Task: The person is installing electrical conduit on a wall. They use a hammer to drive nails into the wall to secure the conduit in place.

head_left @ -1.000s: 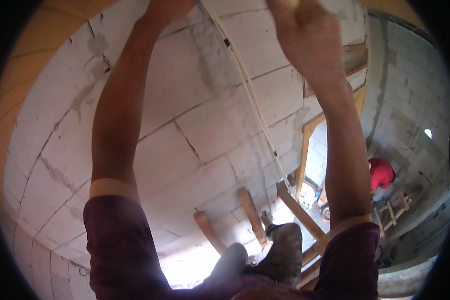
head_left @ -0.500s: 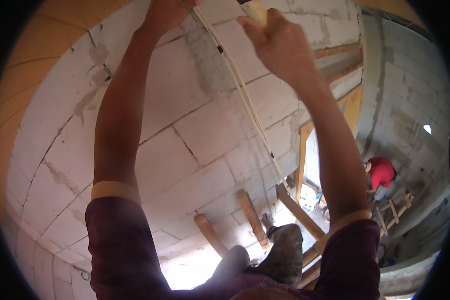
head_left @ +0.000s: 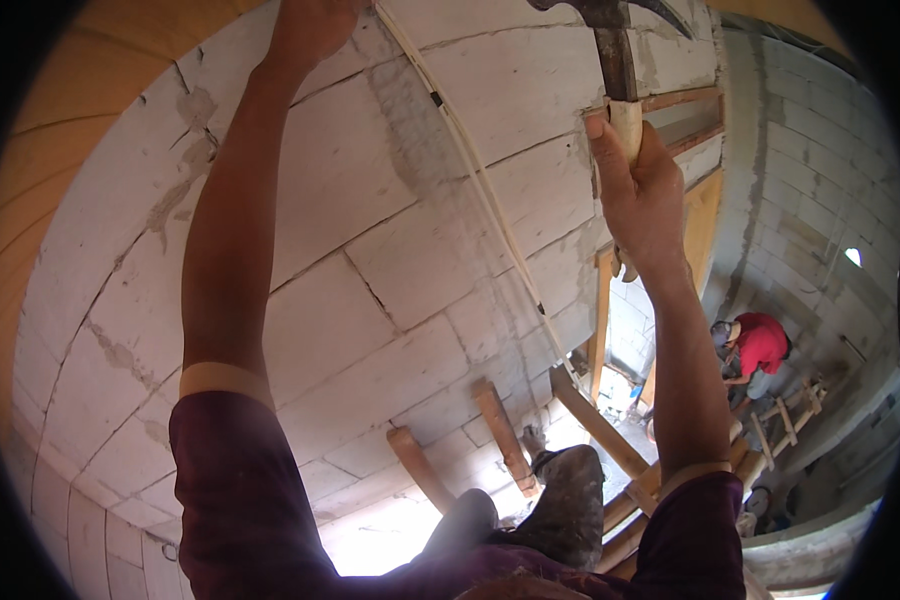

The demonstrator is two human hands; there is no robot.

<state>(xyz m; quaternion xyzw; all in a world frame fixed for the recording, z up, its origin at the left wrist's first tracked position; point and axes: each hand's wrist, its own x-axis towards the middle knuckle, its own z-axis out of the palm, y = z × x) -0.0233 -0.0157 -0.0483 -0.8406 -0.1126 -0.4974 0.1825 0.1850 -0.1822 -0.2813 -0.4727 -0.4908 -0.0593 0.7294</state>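
Note:
My right hand (head_left: 642, 195) is closed round the pale-wrapped handle of a claw hammer (head_left: 618, 60), raised in front of the block wall with its dark metal head at the top edge. My left hand (head_left: 315, 28) reaches up to the wall at the upper edge, where its fingers are mostly cut off; what they hold, if anything, is hidden. Beside that hand, a pair of pale cables (head_left: 463, 135) with small dark clips runs down the wall, slanting to the lower right.
Wooden beams (head_left: 505, 435) stick out below, near my legs (head_left: 565, 510). A wood-framed opening (head_left: 620, 330) lies to the right. Farther down, a person in a red shirt (head_left: 762, 342) bends beside a small wooden ladder-like frame (head_left: 792, 425). Orange-brown sheeting (head_left: 45, 150) borders the wall at the left.
My right hand has swung away from the cables, to the right and down, bringing the hammer's head into view. My left hand has shifted slightly left and up.

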